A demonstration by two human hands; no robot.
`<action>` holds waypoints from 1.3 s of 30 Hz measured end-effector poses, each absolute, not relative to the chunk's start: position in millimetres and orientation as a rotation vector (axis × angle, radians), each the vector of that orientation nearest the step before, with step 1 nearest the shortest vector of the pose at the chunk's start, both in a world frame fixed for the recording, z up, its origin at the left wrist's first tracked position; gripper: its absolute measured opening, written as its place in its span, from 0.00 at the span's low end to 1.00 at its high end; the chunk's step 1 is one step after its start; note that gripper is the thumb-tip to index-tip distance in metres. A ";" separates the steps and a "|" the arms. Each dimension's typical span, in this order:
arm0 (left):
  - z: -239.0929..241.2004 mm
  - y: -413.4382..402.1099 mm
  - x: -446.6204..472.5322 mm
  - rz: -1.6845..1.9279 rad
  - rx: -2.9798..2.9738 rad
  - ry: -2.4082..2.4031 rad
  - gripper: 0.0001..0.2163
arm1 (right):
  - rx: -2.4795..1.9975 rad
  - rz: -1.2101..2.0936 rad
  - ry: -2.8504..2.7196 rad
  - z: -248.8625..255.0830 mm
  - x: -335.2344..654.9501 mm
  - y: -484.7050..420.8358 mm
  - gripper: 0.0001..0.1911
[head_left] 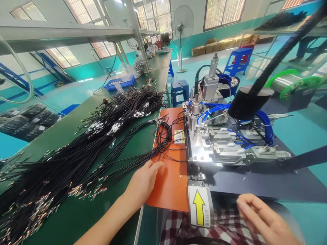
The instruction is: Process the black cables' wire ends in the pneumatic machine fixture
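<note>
My left hand (144, 180) reaches over the edge of an orange board (170, 187), its fingers bent around a thin black cable beside a loose coil of black cables (165, 136). The grip itself is partly hidden by the hand. My right hand (267, 217) hovers at lower right, in front of the machine, with thumb and index fingertips pressed together and nothing visible between them. Several cables run from the coil to the left edge of a metal machine (204, 146) with blue air tubes. A sign with a yellow arrow (199, 206) hangs at its near end.
A large heap of black cables (84, 149) with stripped coloured ends covers much of the green table (120, 207). A blue tray (120, 82) stands farther back. A black flexible pipe (281, 58) slants over the machine. A wire spool (292, 83) stands at right, blue stools (180, 92) behind.
</note>
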State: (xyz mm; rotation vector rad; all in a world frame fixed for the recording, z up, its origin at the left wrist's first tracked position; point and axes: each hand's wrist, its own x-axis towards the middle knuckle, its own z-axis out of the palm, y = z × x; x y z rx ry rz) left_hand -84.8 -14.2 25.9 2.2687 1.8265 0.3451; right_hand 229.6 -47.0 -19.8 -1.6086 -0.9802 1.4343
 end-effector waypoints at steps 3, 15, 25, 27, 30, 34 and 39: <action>30.6 -7.5 -68.0 0.452 1.910 1.437 0.18 | -1.400 1.322 -1.328 -3.5 202.2 -48.2 0.09; 36.0 -15.2 -36.6 0.277 2.536 1.361 0.11 | -1.448 0.911 -1.744 -18.5 215.1 -51.9 0.12; 44.7 -47.9 -20.8 0.283 2.494 0.894 0.10 | -1.454 1.701 -1.866 5.1 199.6 -79.5 0.05; 47.4 -50.2 -14.4 0.263 2.480 0.869 0.10 | -1.397 1.648 -1.870 8.1 195.7 -79.6 0.05; 50.9 -46.6 -8.1 0.319 2.390 0.875 0.09 | -1.348 1.471 -1.823 17.3 194.8 -71.0 0.06; 51.5 -37.3 -3.7 0.466 2.053 1.000 0.08 | -1.395 1.449 -1.610 27.2 197.1 -52.7 0.03; 46.0 -30.1 4.6 0.587 1.740 1.171 0.07 | -1.395 1.545 -1.320 21.7 197.4 -40.3 0.06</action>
